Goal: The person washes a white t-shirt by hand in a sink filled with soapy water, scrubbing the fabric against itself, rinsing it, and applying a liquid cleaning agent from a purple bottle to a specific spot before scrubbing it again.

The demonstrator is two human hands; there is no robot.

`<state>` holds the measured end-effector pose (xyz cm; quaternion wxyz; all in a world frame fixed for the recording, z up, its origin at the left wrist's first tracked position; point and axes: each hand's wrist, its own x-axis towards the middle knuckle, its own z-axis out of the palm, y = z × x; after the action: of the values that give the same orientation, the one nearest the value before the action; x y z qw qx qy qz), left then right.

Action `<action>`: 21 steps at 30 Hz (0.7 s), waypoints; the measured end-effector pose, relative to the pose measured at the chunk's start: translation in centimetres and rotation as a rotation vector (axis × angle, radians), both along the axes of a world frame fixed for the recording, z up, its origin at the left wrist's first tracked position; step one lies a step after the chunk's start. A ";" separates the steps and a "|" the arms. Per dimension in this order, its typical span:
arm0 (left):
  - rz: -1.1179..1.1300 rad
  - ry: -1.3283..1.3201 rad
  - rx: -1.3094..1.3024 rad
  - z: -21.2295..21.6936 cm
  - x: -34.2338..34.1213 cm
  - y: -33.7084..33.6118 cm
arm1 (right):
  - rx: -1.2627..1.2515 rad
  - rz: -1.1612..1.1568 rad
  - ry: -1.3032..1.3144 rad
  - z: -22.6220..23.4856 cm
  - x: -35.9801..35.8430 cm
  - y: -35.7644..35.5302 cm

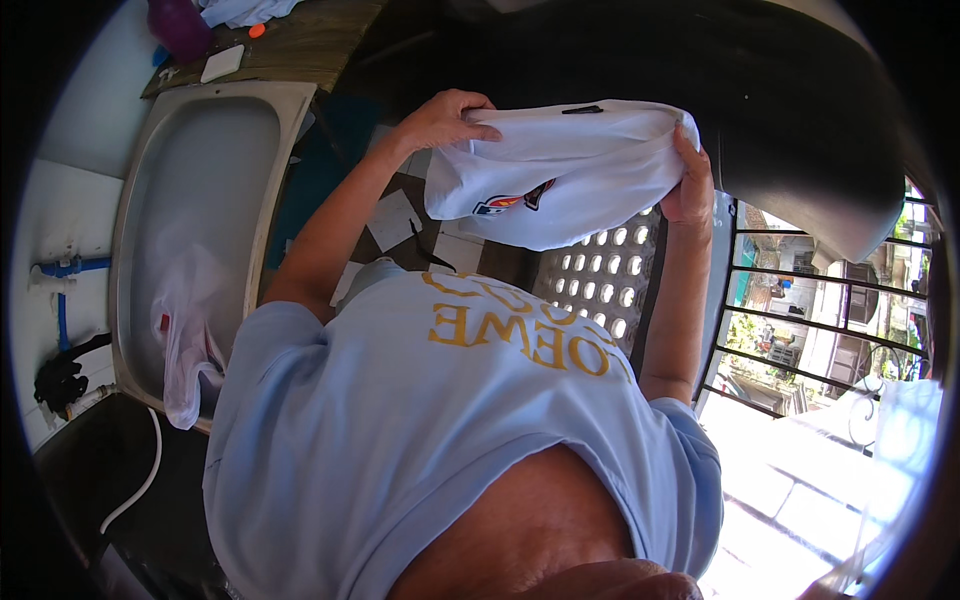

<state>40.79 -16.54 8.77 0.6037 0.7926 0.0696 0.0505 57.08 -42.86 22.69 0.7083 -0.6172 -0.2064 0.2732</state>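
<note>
A white cloth garment (560,165) is stretched out in front of me, with colourful printed patches on its lower left part and a small dark mark near its top edge. My left hand (450,122) grips its left end, the thumb lying over the cloth. At the right end, my right hand (692,180) pinches the other corner. The garment hangs a little slack between both hands, its lower edge curving down. Whether it is folded inside cannot be told.
To my left stands a grey basin (283,190) with a translucent plastic bag (185,345) at its near end. Beyond it, a wooden top (290,60) carries a purple object (180,28). A large dark rounded surface (790,100) is ahead; a barred window (800,320) is right.
</note>
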 end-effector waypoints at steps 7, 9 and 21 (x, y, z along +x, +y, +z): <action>0.036 -0.220 0.090 5.7 -0.2 2.5 | -0.054 0.007 -0.051 -1.1 4.7 -3.6; 0.129 -0.256 0.228 7.0 0.1 2.7 | -0.098 0.004 -0.094 -0.6 5.1 -3.9; 0.492 -0.390 0.494 13.0 0.3 1.1 | -0.334 0.226 -0.487 1.4 8.3 -4.0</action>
<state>41.08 -15.46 21.76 0.3667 0.8490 0.1271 0.3585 65.36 -46.88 24.10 0.4922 -0.7454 -0.3896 0.2242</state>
